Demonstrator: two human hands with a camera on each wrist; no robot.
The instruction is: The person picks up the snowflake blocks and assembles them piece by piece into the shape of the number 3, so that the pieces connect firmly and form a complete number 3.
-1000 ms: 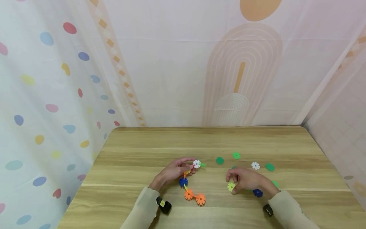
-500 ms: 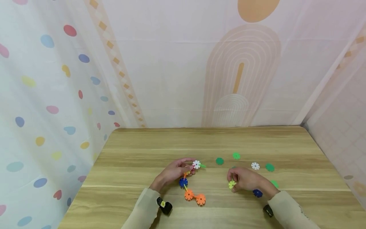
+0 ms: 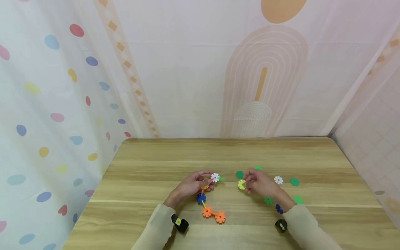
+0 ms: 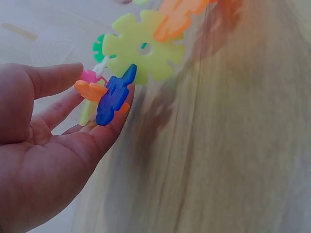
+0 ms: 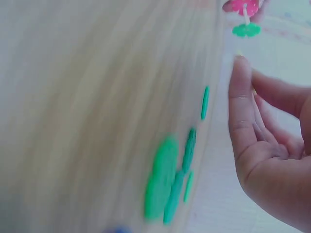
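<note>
My left hand [image 3: 200, 183] pinches the far end of a chain of snowflake pieces [image 3: 206, 205] lying on the wooden table [image 3: 150, 163]. The chain runs from a white piece [image 3: 215, 177] with a green tip, past a blue piece [image 3: 201, 198], to two orange pieces [image 3: 213, 214]. In the left wrist view my fingers [image 4: 73, 111] hold blue [image 4: 114, 94], orange and pink pieces, with a yellow-green one [image 4: 143, 48] beyond. My right hand [image 3: 250, 184] pinches a loose yellow-green piece [image 3: 241, 184] just right of the white piece, not touching it.
Loose pieces lie around my right hand: green ones [image 3: 239, 174] [image 3: 294, 181] [image 3: 268, 200] [image 3: 298, 199], a white one [image 3: 278, 180] and a blue one [image 3: 279, 208]. Green pieces [image 5: 165, 179] show blurred in the right wrist view. Patterned curtains enclose the table on three sides.
My right hand has carried the yellow-green piece left and away from me, from near the blue loose piece to beside the chain's white end. The left hand and chain stayed put.
</note>
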